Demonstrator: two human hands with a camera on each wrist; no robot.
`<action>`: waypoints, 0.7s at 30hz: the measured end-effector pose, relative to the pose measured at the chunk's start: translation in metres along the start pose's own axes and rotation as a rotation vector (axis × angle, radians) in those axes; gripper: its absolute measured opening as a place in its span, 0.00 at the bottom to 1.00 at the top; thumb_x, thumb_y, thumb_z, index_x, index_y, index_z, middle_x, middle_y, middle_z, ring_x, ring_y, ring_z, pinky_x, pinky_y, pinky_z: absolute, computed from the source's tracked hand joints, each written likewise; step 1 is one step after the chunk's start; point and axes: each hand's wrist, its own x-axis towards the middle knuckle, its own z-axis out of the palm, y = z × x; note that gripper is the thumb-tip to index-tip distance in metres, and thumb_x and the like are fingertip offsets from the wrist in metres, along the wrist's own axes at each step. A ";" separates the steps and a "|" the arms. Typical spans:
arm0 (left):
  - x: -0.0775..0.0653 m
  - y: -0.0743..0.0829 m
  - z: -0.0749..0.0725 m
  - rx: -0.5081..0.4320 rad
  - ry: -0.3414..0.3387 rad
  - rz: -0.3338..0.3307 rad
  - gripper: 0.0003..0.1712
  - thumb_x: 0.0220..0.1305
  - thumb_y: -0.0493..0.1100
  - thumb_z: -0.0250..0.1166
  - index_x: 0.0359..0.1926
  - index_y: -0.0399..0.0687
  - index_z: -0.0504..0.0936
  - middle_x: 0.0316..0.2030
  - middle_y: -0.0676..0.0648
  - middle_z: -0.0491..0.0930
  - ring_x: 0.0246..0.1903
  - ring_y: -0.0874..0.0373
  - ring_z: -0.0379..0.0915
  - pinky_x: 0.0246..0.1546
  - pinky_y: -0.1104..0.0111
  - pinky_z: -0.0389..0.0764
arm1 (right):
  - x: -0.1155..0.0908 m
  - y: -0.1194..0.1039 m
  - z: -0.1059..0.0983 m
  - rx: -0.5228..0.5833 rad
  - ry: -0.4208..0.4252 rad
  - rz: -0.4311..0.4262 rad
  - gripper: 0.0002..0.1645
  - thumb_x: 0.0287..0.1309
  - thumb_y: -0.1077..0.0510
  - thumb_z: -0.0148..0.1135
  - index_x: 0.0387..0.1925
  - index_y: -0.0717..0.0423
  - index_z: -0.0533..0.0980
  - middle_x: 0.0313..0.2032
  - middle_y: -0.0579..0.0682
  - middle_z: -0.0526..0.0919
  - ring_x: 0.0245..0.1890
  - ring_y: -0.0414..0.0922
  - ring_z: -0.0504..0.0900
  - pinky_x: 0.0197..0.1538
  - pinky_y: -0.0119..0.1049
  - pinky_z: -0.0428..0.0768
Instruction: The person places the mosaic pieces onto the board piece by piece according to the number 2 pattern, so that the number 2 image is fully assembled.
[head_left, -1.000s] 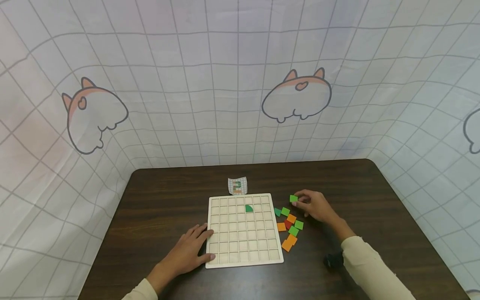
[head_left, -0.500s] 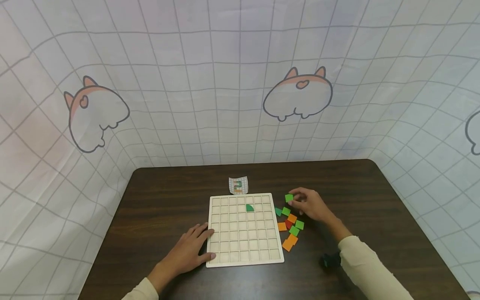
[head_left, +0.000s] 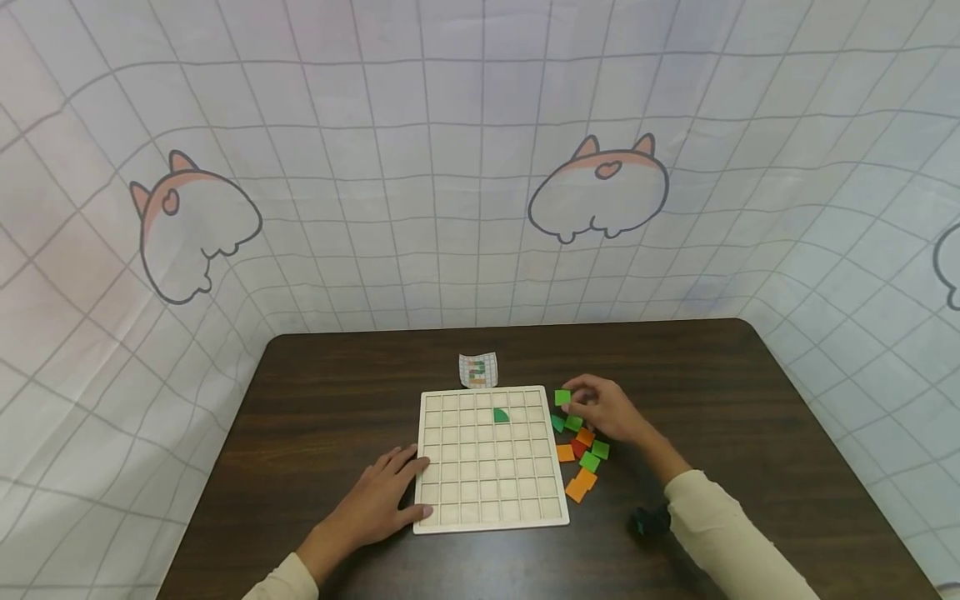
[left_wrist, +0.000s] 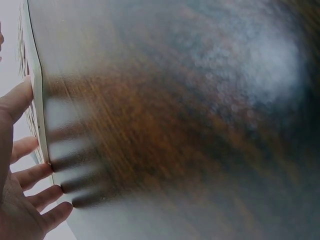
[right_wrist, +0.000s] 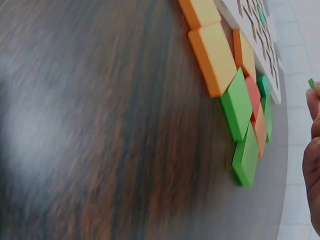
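Note:
In the head view a pale grid board (head_left: 477, 492) lies on the dark table, with one dark green quarter-round tile (head_left: 501, 415) in a cell of its second row. My left hand (head_left: 378, 500) rests at the board's left edge, fingers spread, thumb and a fingertip over the rim. The left wrist view shows those straight fingers (left_wrist: 32, 175) along the edge. My right hand (head_left: 606, 408) pinches a light green square tile (head_left: 562, 397) between thumb and fingertips, just off the board's upper right corner. At the right wrist view's edge, only a sliver of that tile shows.
Right of the board lie several loose tiles: light green (head_left: 589, 462), orange (head_left: 576, 489), a red one (head_left: 578, 448) and a dark green one (head_left: 557, 423). A small printed pattern card (head_left: 478, 370) sits behind the board. A black object (head_left: 647, 522) is near the right sleeve.
My right hand has moved left with the light green square tile, towards the board's upper right corner. My left hand has stayed on the board's edge.

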 end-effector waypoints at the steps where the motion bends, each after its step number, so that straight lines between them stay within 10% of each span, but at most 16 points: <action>1: 0.000 0.000 0.000 -0.001 0.001 0.003 0.42 0.62 0.64 0.67 0.72 0.52 0.68 0.74 0.40 0.61 0.73 0.37 0.57 0.63 0.34 0.64 | 0.001 -0.001 0.001 0.005 -0.005 -0.001 0.20 0.64 0.60 0.67 0.55 0.63 0.76 0.34 0.54 0.84 0.16 0.47 0.75 0.21 0.34 0.75; 8: 0.000 0.000 0.000 -0.002 -0.003 0.003 0.42 0.62 0.65 0.67 0.72 0.52 0.69 0.74 0.40 0.61 0.73 0.36 0.57 0.63 0.34 0.64 | 0.007 -0.014 0.009 0.012 -0.058 -0.032 0.18 0.65 0.60 0.65 0.54 0.61 0.76 0.33 0.53 0.82 0.14 0.38 0.70 0.19 0.33 0.72; 21: 0.000 -0.001 -0.001 0.001 -0.002 0.014 0.42 0.62 0.64 0.67 0.71 0.52 0.69 0.74 0.39 0.62 0.72 0.36 0.57 0.63 0.34 0.65 | 0.020 -0.021 0.021 0.074 -0.100 -0.047 0.19 0.64 0.65 0.65 0.55 0.63 0.75 0.38 0.60 0.84 0.19 0.61 0.74 0.22 0.39 0.76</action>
